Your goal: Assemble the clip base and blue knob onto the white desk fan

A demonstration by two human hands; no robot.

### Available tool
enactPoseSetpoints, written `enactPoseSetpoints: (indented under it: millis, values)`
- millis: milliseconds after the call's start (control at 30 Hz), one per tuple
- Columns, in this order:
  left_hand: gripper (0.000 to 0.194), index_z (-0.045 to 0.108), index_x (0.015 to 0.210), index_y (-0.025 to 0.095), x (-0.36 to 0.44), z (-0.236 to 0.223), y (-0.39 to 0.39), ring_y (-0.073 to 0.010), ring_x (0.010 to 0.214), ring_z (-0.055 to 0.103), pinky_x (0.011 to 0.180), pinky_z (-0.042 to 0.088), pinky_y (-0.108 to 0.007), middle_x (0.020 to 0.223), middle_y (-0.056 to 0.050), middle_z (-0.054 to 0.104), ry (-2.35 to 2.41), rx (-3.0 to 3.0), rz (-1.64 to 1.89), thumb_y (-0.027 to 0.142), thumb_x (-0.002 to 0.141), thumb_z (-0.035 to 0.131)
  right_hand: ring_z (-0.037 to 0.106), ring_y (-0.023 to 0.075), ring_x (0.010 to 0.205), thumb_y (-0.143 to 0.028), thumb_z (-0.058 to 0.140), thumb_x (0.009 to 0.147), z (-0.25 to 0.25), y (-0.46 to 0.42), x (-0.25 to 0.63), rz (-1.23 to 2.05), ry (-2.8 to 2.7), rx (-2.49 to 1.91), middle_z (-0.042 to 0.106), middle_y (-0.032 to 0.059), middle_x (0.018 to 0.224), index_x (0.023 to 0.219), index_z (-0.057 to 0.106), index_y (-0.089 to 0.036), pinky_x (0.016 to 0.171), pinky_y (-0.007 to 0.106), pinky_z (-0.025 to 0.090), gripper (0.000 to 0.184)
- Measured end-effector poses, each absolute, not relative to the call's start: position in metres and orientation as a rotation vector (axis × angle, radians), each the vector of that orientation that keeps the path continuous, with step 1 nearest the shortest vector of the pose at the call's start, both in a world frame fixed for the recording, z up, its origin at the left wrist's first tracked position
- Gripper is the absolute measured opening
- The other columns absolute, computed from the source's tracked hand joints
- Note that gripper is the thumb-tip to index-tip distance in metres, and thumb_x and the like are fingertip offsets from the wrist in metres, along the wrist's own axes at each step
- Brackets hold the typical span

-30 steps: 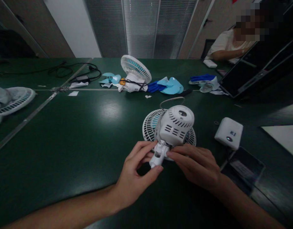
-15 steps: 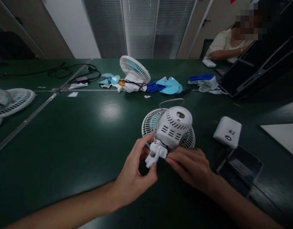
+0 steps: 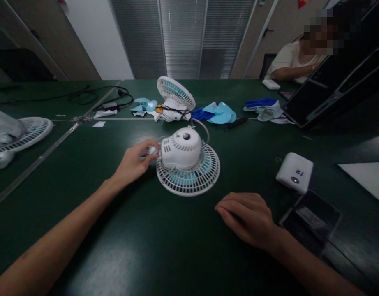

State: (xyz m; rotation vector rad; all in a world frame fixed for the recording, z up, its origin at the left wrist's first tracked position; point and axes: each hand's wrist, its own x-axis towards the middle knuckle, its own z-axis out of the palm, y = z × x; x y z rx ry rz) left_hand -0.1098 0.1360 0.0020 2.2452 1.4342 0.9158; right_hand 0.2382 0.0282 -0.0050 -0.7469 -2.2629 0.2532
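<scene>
A small white electric fan point(image 3: 183, 150) lies with its round grille down on the green table, its vented motor housing facing up. Pale blue blades show through the grille slots. My left hand point(image 3: 134, 161) is closed round the white joint piece at the fan's left side, hiding most of it. To the right and nearer to me, my right hand point(image 3: 246, 218) stays low over the table, apart from the fan. Its fingertips are pressed together, and whatever they may hold is hidden.
Another fan point(image 3: 174, 96), blue fan blades point(image 3: 222, 113) and blue-white gloves point(image 3: 263, 107) lie further back. A third fan point(image 3: 35, 129) is at far left. On the right are a white box-shaped device point(image 3: 295, 172), a dark flat tray point(image 3: 313, 218) and a black case point(image 3: 328, 82). A person sits behind.
My left hand has turned the fan round and moved it left and away from me; its joint piece now points left. My right hand has come off the fan, staying nearly in place.
</scene>
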Motion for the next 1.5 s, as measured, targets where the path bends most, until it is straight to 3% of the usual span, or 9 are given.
enactPoseSetpoints:
  millis: [233, 433, 667, 867, 1000, 1200, 1333, 1500]
  values:
    - [0.036, 0.063, 0.121, 0.013, -0.235, -0.005, 0.160, -0.0196, 0.090, 0.060, 0.085, 0.049, -0.031, 0.106, -0.002, 0.068, 2.030, 2.037, 1.117, 0.024, 0.086, 0.067, 0.064, 0.0108, 0.066, -0.014, 0.058, 0.097, -0.008, 0.026, 0.237, 0.303, -2.268, -0.752, 0.069, 0.0011, 0.080, 0.096, 0.065, -0.017, 0.059, 0.025, 0.045, 0.007]
    - [0.046, 0.058, 0.129, 0.014, -0.286, -0.012, 0.159, -0.0184, 0.083, 0.059, 0.080, 0.046, -0.030, 0.104, -0.002, 0.065, 2.459, 1.669, 1.298, 0.024, 0.085, 0.068, 0.062, 0.0098, 0.065, -0.014, 0.057, 0.098, -0.009, 0.028, 0.238, 0.350, -2.262, -0.787, 0.068, 0.0003, 0.078, 0.095, 0.066, -0.017, 0.058, 0.025, 0.043, 0.009]
    - [0.048, 0.055, 0.131, 0.013, -0.292, -0.015, 0.161, -0.0258, 0.090, 0.058, 0.087, 0.044, -0.041, 0.104, -0.005, 0.062, 2.745, 1.384, 1.356, 0.021, 0.085, 0.066, 0.062, 0.0101, 0.063, -0.016, 0.055, 0.099, -0.007, 0.029, 0.238, 0.348, -2.260, -0.795, 0.067, 0.0008, 0.076, 0.093, 0.068, -0.016, 0.057, 0.024, 0.044, 0.014]
    - [0.048, 0.052, 0.130, 0.015, -0.291, -0.015, 0.160, -0.0281, 0.095, 0.059, 0.090, 0.044, -0.041, 0.104, -0.005, 0.061, 2.820, 1.276, 1.395, 0.018, 0.084, 0.065, 0.062, 0.0100, 0.063, -0.016, 0.056, 0.098, -0.007, 0.029, 0.238, 0.356, -2.257, -0.791, 0.067, 0.0005, 0.076, 0.094, 0.068, -0.016, 0.057, 0.024, 0.044, 0.013]
    - [0.046, 0.048, 0.131, 0.015, -0.291, -0.016, 0.156, -0.0321, 0.107, 0.058, 0.095, 0.043, -0.045, 0.116, -0.009, 0.060, 2.827, 1.309, 1.405, 0.023, 0.088, 0.062, 0.061, 0.0100, 0.063, -0.015, 0.057, 0.098, -0.009, 0.030, 0.238, 0.366, -2.264, -0.787, 0.066, 0.0006, 0.076, 0.095, 0.067, -0.015, 0.057, 0.024, 0.043, 0.011]
    - [0.050, 0.048, 0.135, 0.014, -0.286, -0.015, 0.149, -0.0403, 0.142, 0.034, 0.114, 0.019, -0.056, 0.148, -0.014, 0.046, 2.791, 1.527, 1.439, 0.034, 0.092, 0.062, 0.059, 0.0095, 0.063, -0.016, 0.056, 0.099, -0.011, 0.029, 0.238, 0.370, -2.263, -0.804, 0.065, 0.0000, 0.075, 0.094, 0.067, -0.016, 0.057, 0.024, 0.041, 0.013]
    - [0.047, 0.048, 0.131, 0.011, -0.279, -0.015, 0.146, -0.0416, 0.138, 0.037, 0.113, 0.016, -0.057, 0.140, -0.016, 0.050, 2.711, 1.745, 1.528, 0.036, 0.094, 0.061, 0.059, 0.0097, 0.063, -0.017, 0.055, 0.100, -0.011, 0.029, 0.238, 0.383, -2.270, -0.817, 0.066, 0.0004, 0.075, 0.094, 0.068, -0.016, 0.057, 0.025, 0.041, 0.015]
    - [0.040, 0.052, 0.127, 0.012, -0.272, -0.012, 0.145, -0.0352, 0.132, 0.041, 0.113, 0.015, -0.049, 0.130, -0.011, 0.054, 2.758, 1.735, 1.509, 0.039, 0.097, 0.053, 0.059, 0.0098, 0.062, -0.017, 0.054, 0.100, -0.012, 0.030, 0.238, 0.410, -2.274, -0.819, 0.065, 0.0004, 0.075, 0.093, 0.068, -0.015, 0.056, 0.025, 0.040, 0.016]
